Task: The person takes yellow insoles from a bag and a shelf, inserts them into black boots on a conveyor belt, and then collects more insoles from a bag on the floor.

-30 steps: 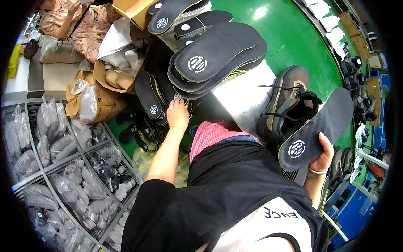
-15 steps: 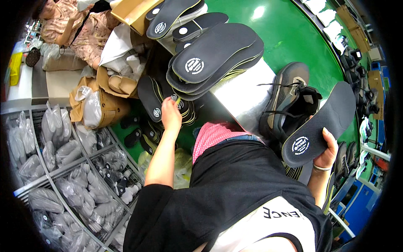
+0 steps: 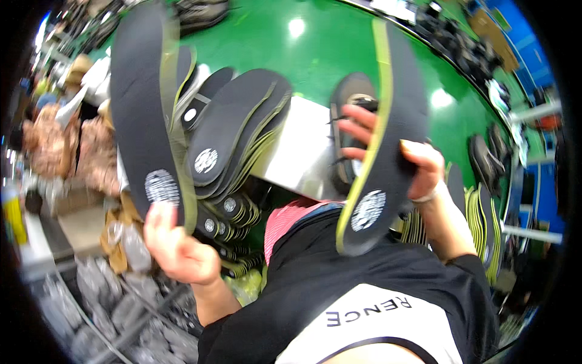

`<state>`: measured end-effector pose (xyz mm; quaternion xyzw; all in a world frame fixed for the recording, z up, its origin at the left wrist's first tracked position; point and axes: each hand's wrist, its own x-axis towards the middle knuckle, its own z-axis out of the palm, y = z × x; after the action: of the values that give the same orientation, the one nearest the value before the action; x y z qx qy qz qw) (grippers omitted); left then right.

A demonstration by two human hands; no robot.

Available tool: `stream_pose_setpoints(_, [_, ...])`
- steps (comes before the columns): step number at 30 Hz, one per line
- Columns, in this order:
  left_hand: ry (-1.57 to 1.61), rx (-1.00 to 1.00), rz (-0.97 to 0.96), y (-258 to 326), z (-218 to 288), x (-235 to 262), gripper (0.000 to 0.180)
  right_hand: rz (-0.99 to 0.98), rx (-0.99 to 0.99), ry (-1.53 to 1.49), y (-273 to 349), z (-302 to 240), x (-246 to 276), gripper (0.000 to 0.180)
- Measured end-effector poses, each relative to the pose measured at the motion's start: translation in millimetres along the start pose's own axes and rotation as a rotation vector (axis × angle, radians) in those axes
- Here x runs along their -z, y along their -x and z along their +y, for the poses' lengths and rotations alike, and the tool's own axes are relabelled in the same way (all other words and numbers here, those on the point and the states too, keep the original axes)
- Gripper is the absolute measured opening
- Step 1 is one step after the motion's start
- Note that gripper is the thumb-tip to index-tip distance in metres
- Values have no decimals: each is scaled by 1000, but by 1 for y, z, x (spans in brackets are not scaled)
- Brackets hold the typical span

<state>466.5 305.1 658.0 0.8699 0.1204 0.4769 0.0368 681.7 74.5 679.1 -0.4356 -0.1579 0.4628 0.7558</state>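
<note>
By its heel end, a black insole (image 3: 142, 91) with a yellow-green edge is pinched in my left hand (image 3: 182, 252), held up at the left and blurred by motion. My right hand (image 3: 421, 161) grips a second such insole (image 3: 400, 115) across its middle, thumb on the near face and fingers showing past the far edge. Both insoles stand raised on edge, apart from each other, each with a round white print at the heel. Between them lies a stack of matching insoles (image 3: 233, 121). A brown and black shoe (image 3: 348, 91) is partly hidden behind the right insole.
The stack rests by a shiny metal surface (image 3: 300, 145). More insole stacks (image 3: 227, 221) lie below it. Bagged items (image 3: 115, 297) fill a rack at the lower left. Another person's patterned clothing (image 3: 100, 148) shows at the far left. Dark shoes (image 3: 485, 161) stand at the right.
My left hand has taken an insole and lifted it at the left. The right hand has raised its insole and turned it edge-on. My view has swung, shifting the stack left.
</note>
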Motion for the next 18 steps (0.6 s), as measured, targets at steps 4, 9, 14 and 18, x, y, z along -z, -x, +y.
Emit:
stream_pose_setpoints(4, [662, -441, -313, -20, 66, -65, 10, 41, 16, -290, 8, -1, -11, 45])
stream_pose_setpoints(9, [1078, -56, -405, -17, 125, -110, 17, 374, 349, -50, 25, -5, 23, 29])
stream_pose_setpoints(14, [1908, 729, -1100, -27, 167, -133, 42, 556, 364, 450, 86, -11, 48, 36])
stream_pose_setpoints(18, [1786, 797, -1258, -24, 195, -152, 35, 783, 116, 677, 131, -22, 35, 31])
